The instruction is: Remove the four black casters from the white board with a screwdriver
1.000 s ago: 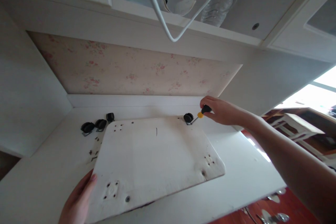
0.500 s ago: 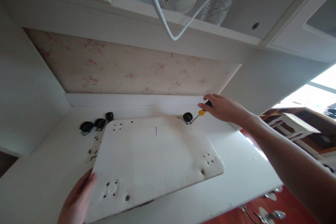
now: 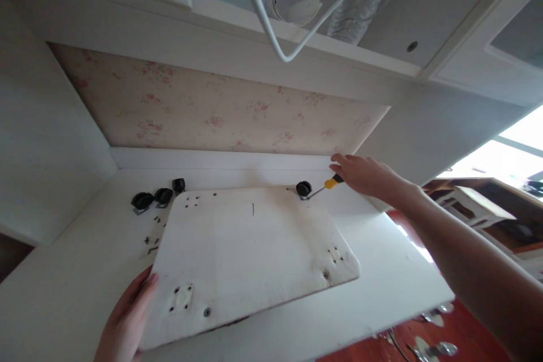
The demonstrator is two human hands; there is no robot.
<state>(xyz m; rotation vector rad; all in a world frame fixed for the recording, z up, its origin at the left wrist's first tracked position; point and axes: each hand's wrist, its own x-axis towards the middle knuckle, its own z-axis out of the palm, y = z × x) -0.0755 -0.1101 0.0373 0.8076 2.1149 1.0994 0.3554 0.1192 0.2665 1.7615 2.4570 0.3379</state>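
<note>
A white board with screw holes near its corners lies on the white worktop. My left hand grips the board's left edge. Round the black and yellow handle of a screwdriver, the fingers of my right hand are closed. Its shaft reaches left to the metal plate of a black caster wheel at the board's far right corner. Three loose casters sit beyond the far left corner, and several small screws are scattered left of the board.
Overhead, a white cable hangs in a loop before an open cabinet shelf holding a clear plastic bottle and papers. A side panel bounds the left. Beyond the worktop's right edge are a red floor and a white stool.
My right hand has shifted slightly right on the screwdriver, its handle showing more and tilted lower. The view has moved a little; my left hand stays at the board's edge.
</note>
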